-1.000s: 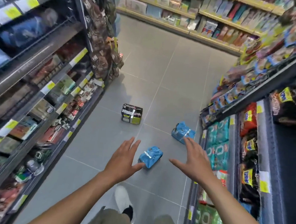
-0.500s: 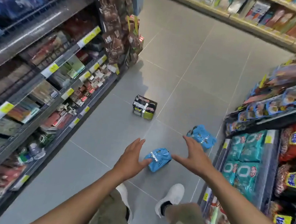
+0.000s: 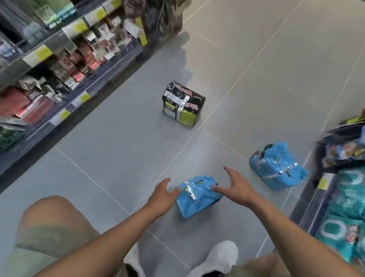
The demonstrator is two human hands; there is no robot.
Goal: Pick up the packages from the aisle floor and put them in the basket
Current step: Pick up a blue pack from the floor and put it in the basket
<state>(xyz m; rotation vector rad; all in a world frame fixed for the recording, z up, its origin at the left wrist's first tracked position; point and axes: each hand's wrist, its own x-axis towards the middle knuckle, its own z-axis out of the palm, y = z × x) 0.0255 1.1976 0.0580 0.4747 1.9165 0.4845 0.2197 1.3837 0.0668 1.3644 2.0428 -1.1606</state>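
Blue crinkled foil package (image 3: pixel 196 199), silver-striped

Both bare arms stretched forward and down, left hand (image 3: pixel 164 194) and right hand (image 3: pixel 234 186) spread, palms facing inward

Colours and patterns on the aisle floor, head view.

At lower centre, the near package (image 3: pixel 198 199) is showing bright blue film with a silver band and dark lettering. At right of centre, the second package (image 3: pixel 277 164) is showing the same blue with a silver strip. At upper centre, the third package (image 3: pixel 183 103) is showing black with silver tape and a yellow-green lower panel. The floor (image 3: pixel 116 146) is showing plain grey tiles with pale grout lines. At the bottom edge, the shoes (image 3: pixel 215 268) are showing white above black socks, beside khaki shorts. Yellow price tags (image 3: pixel 40 52) are lining the left shelf; teal packs (image 3: pixel 354 193) with white rings are filling the lower right.
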